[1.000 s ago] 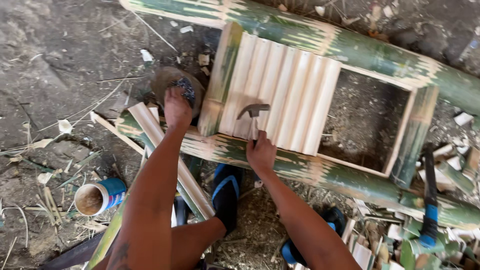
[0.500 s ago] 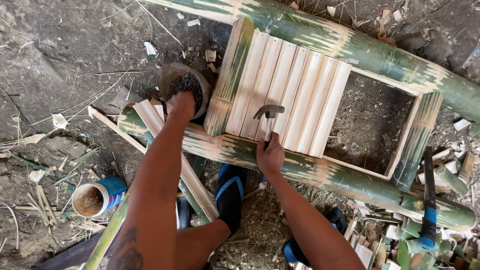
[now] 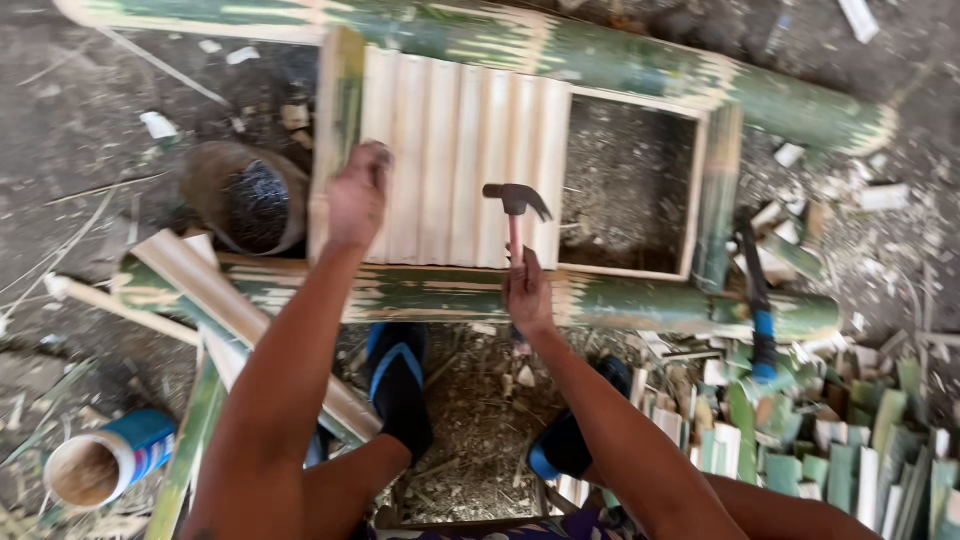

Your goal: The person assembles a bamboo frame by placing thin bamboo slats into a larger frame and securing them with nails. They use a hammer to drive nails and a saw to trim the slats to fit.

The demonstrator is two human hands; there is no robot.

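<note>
Bamboo slats (image 3: 455,160), pale and lightly curved, are lying side by side across a frame of green bamboo poles, covering its left half w/ ribbed rows. Left hand (image 3: 358,195) is sitting on the slats near the left edge, fingers pinched together; can't tell what, if anything, is between them. Right hand (image 3: 527,295) is gripping the wooden handle of a claw hammer (image 3: 515,205), fist closed around it, metal head raised just above the slats toward their right edge. Hands are well apart, w/ several bare slats between them.

Near pole (image 3: 640,300) is running left to right under both wrists, mottled green and cream; far pole (image 3: 600,55) is lying parallel at the top. Right half of the frame is staying open, a square gap (image 3: 625,185) showing gravelly ground, so there's free room right of the hammer.

Left of the frame, a round tin (image 3: 245,200) holding dark thin nails is sitting just beside the slat edge. Split bamboo strip (image 3: 225,310) is leaning diagonally over the near pole's left end. Blue-handled tool (image 3: 760,310) is lying across the near pole's right end. Chopped green and white offcuts (image 3: 850,440) are crowding the lower right. Cylinder w/ blue label (image 3: 105,462) is lying lower left on dirt. Blue-and-black sandals (image 3: 398,385) are resting below the near pole.
</note>
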